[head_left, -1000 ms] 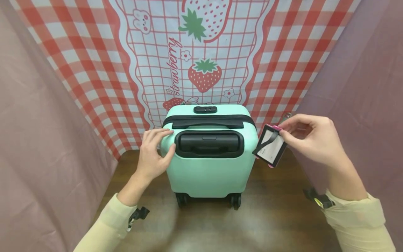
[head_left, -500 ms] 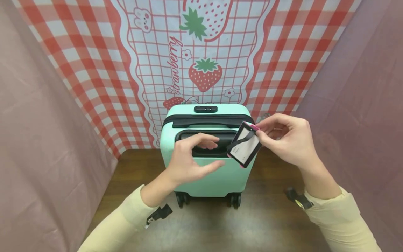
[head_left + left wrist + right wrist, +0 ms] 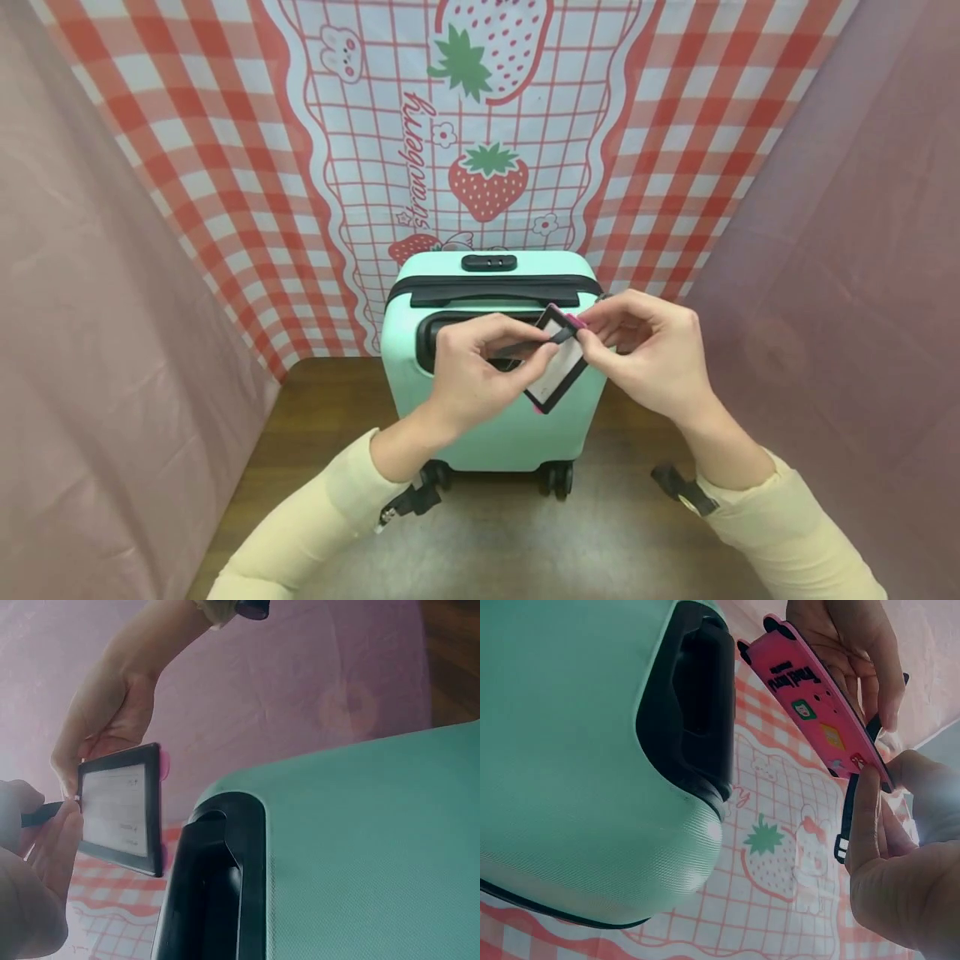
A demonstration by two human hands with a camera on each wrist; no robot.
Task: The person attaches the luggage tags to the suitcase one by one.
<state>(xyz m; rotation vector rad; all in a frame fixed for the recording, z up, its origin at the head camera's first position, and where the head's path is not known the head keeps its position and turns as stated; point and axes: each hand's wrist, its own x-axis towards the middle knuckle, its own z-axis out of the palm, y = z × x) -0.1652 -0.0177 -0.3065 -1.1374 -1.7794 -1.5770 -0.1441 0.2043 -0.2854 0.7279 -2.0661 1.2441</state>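
Note:
A luggage tag (image 3: 557,379) with a black-framed white card window hangs in front of the suitcase, between my two hands. Its pink printed back (image 3: 821,712) shows in the right wrist view. My right hand (image 3: 652,354) pinches the tag at its upper corner, thumb on the window side. My left hand (image 3: 480,362) pinches the tag's black strap (image 3: 43,814) between thumb and fingers, over the card window. A strap end with a small buckle (image 3: 842,846) dangles below the tag in the right wrist view. Behind stands the mint green suitcase (image 3: 495,433), its black handle recess partly hidden by my left hand.
The suitcase's black top carry handle (image 3: 495,291) and combination lock (image 3: 489,263) face up. It stands on wheels (image 3: 557,479) on a brown wooden surface (image 3: 322,417). A strawberry-print cloth (image 3: 517,117) hangs behind, with pinkish drapes (image 3: 105,317) at both sides.
My right hand has brought the tag leftward in front of the suitcase. My left hand has left the suitcase's left side, moved right and taken hold of the strap.

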